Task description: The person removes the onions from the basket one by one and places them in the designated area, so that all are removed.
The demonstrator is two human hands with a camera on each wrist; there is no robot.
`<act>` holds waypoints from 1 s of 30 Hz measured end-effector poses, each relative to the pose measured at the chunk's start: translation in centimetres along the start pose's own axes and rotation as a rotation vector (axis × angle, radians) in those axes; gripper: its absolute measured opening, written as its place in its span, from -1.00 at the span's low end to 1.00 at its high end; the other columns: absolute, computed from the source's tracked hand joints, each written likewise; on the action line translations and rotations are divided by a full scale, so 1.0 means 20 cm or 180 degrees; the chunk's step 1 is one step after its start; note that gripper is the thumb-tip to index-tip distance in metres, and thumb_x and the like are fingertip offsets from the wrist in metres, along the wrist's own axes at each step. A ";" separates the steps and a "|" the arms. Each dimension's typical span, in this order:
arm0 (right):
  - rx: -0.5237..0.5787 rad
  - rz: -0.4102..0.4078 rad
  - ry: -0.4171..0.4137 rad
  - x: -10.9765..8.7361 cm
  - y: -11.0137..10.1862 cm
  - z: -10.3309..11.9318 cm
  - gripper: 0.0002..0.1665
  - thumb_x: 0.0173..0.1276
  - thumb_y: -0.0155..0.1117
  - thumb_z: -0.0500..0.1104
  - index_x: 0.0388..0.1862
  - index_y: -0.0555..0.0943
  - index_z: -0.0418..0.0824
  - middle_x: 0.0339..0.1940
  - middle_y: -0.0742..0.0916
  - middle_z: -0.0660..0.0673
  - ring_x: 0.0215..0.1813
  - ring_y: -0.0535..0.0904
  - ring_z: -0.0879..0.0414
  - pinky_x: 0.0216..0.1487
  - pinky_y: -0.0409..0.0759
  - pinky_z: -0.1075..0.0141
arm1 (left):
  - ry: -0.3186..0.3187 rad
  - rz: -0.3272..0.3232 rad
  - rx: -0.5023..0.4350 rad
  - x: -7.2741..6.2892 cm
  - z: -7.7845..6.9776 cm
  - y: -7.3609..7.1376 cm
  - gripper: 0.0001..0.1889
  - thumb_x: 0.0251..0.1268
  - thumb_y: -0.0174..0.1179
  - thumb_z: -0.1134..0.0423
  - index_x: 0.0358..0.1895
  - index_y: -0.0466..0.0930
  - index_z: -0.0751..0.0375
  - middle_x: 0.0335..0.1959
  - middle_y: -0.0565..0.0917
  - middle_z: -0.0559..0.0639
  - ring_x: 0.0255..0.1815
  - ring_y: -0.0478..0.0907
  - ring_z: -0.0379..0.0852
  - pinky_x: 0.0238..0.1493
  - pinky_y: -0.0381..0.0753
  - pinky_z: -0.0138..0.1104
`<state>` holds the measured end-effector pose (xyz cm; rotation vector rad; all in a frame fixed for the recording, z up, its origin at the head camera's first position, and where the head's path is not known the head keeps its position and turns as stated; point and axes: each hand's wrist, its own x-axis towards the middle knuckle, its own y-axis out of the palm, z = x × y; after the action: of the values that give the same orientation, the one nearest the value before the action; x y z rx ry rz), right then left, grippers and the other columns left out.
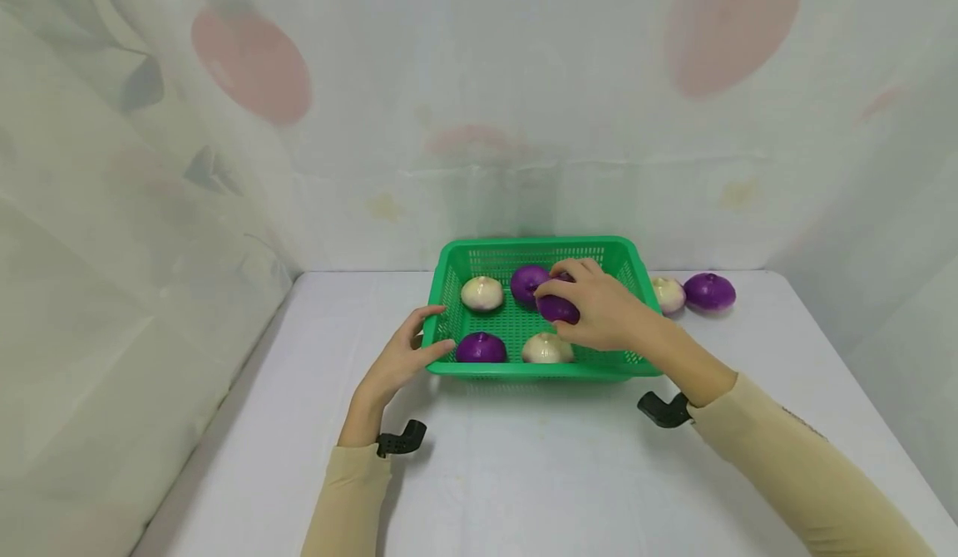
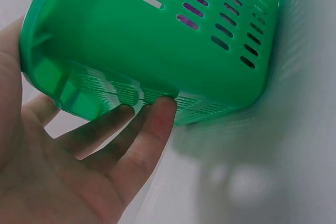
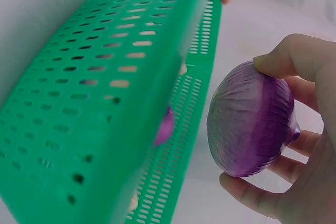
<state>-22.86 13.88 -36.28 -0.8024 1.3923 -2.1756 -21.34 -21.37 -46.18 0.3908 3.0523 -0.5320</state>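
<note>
My right hand (image 1: 602, 312) holds a purple onion (image 3: 252, 121) between thumb and fingers, over the right part of the green basket (image 1: 539, 369). My left hand (image 1: 397, 357) grips the left side of that basket, its thumb at the rim and fingers (image 2: 152, 135) against the outer wall. Inside the basket, a white onion (image 1: 482, 293) sits at the back left, with another purple onion (image 1: 530, 281) to its right. Along the front lie a purple onion (image 1: 481, 347) and a white onion (image 1: 548, 347). The right hand partly covers the held onion in the head view.
Right of the basket, a white onion (image 1: 669, 295) and a purple onion (image 1: 710, 292) rest on the white-covered table (image 1: 524, 474). A pale patterned curtain (image 1: 479, 83) hangs behind, and sheeting rises on both sides. Each wrist carries a black mount (image 1: 404, 438).
</note>
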 end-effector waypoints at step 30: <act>0.0118 -0.0550 0.0149 -0.30 -0.20 -0.11 -0.54 0.24 0.36 -0.23 0.15 0.67 -0.05 0.23 0.52 -0.21 0.30 0.33 -0.24 -0.09 0.63 -0.11 | -0.0047 -0.0015 -0.0003 -0.01 -0.01 0.01 -0.23 0.29 0.38 -0.14 0.51 0.26 -0.18 0.53 0.20 0.01 0.44 0.33 0.16 0.27 0.36 0.22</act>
<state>-20.10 20.57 -34.80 -0.8929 1.3450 -2.3577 -21.04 -21.24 -45.92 0.3780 3.0399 -0.5310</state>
